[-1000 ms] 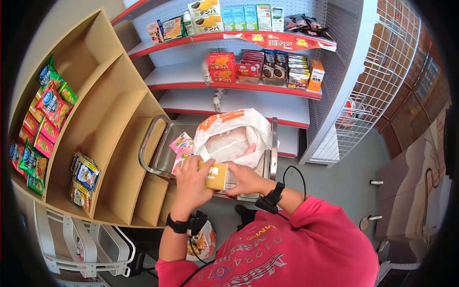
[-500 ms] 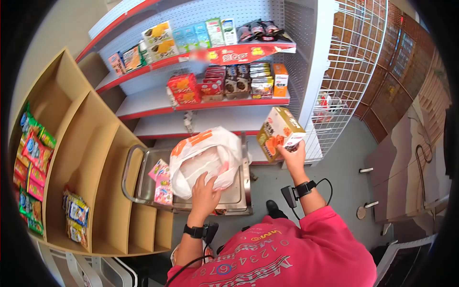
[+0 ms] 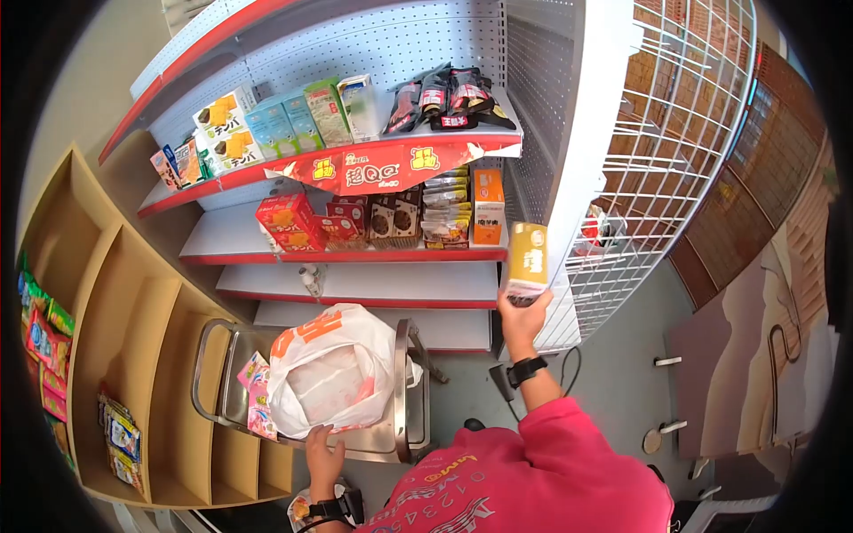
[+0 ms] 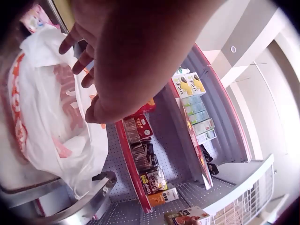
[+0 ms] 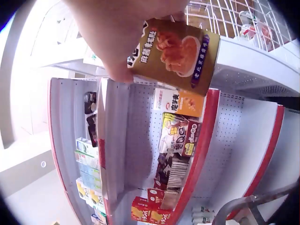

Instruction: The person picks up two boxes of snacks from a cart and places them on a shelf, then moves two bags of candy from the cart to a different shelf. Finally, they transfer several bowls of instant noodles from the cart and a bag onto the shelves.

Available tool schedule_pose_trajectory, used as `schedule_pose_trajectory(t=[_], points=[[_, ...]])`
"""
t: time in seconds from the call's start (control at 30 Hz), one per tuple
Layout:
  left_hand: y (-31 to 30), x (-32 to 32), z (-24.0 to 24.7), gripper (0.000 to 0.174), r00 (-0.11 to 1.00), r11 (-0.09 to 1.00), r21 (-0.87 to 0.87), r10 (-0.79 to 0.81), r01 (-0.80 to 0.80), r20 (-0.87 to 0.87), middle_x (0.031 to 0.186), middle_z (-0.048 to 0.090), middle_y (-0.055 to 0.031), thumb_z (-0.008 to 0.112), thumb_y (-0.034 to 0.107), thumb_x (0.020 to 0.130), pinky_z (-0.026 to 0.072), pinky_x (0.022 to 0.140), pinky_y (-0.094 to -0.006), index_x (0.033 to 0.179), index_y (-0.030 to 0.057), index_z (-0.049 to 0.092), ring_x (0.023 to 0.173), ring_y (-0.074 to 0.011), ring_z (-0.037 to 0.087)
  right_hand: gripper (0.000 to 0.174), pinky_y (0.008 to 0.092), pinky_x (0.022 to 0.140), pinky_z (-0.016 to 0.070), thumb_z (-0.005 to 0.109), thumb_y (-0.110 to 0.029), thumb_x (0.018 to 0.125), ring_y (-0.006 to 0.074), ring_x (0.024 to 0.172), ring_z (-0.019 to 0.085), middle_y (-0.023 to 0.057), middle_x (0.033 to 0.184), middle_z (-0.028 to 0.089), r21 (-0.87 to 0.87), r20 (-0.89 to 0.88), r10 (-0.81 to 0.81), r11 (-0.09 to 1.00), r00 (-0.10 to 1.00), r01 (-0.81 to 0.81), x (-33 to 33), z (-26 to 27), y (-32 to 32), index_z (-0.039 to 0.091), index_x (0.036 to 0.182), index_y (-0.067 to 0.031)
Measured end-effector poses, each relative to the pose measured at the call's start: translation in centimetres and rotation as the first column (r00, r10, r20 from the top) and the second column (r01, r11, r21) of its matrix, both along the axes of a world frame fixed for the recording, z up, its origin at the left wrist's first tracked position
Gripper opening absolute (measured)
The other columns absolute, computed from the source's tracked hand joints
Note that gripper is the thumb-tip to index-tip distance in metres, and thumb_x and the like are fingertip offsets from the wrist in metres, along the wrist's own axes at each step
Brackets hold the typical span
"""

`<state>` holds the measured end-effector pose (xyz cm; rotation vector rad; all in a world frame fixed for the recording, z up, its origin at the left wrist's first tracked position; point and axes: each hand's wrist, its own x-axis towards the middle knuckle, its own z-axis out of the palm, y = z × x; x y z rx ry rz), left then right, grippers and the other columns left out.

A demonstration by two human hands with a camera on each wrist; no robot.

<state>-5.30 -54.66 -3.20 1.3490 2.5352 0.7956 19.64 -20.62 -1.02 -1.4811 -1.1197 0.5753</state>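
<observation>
My right hand grips a gold snack box by its near end, in front of the right end of the shelves. In the right wrist view the box shows a picture of food in a bowl, and it overlaps the shelf edge. An orange box stands at the right end of the middle row, left of the held one. My left hand is at the near side of a white plastic bag, fingers loosely spread and holding nothing. The bag's mouth gapes, with pinkish plastic inside.
The bag stands on a metal cart beside pink packets. Red boxes and several snack packs share the middle shelf. Black pouches lie above. A wooden rack is at left, a white wire grid at right.
Both hands held the gold box over the cart at first. The left hand let go, and the right carried the box rightward to the shelf end. The head view has moved closer to the shelves.
</observation>
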Motion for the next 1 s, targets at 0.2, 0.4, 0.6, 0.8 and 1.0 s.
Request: schedule_pose_trajectory(t=[0.2,0.4,0.6,0.8,1.0], points=[[3.3,2.2,1.5,0.034,1.000,1.000,-0.022,0.014,-0.014,-0.010,0.106,0.050,-0.0193,0.061,0.012,0.067,0.0372,0.087,-0.0397,0.098,0.0018,0.056,0.100,-0.0351,0.047,0.070,0.0371,0.086,0.0399,0.074,-0.017,0.057,0.0342,0.103,0.048,0.0217,0.115,0.046,0.189,0.095,0.040,0.980,0.995,-0.057,-1.5,-3.5,3.8,0.037,0.113,0.0020],[10.6,0.8,3.7,0.038,0.976,0.981,-0.024,-0.194,0.193,-0.095,0.110,0.048,-0.0194,0.061,0.014,0.067,0.0370,0.087,-0.0408,0.103,0.0029,0.053,0.102,-0.0358,0.046,0.069,0.0370,0.092,0.0345,0.072,-0.011,0.059,0.0351,0.110,0.042,0.0233,0.120,0.041,0.283,-0.030,0.017,0.959,0.999,-0.008,-1.8,-3.8,6.6,0.035,0.116,0.0047],[27.9,3.6,10.4,0.048,0.778,0.819,0.015,-0.539,0.574,-0.321,0.116,0.043,-0.0218,0.059,0.013,0.067,0.0363,0.088,-0.0414,0.113,0.0055,0.046,0.106,-0.0357,0.043,0.070,0.0410,0.093,0.0321,0.071,-0.009,0.061,0.0375,0.109,0.040,0.0235,0.119,0.040,0.374,-0.004,-0.115,0.921,0.993,0.108,-3.2,-4.6,9.8,0.033,0.117,0.0047],[42.8,8.9,11.5,0.062,0.630,0.727,0.002,-0.593,0.686,-0.501,0.127,0.032,-0.0203,0.058,0.011,0.067,0.0285,0.094,-0.0486,0.125,0.0181,0.037,0.116,-0.0353,0.034,0.069,0.0407,0.093,0.0328,0.071,-0.010,0.060,0.0378,0.108,0.040,0.0235,0.118,0.040,0.359,-0.035,-0.103,0.927,0.994,0.108,-4.0,-3.5,12.7,0.034,0.117,0.0043],[50.5,11.3,10.6,0.069,0.572,0.742,-0.183,-0.627,0.645,-0.529,0.136,0.018,-0.0187,0.063,0.020,0.066,0.0238,0.095,-0.0542,0.128,0.0289,0.033,0.119,-0.0369,0.029,0.068,0.0386,0.092,0.0333,0.069,-0.009,0.060,0.0345,0.106,0.043,0.0232,0.114,0.042,0.313,-0.132,0.045,0.950,0.990,-0.001,-3.6,-4.6,15.4,0.035,0.117,0.0061]])
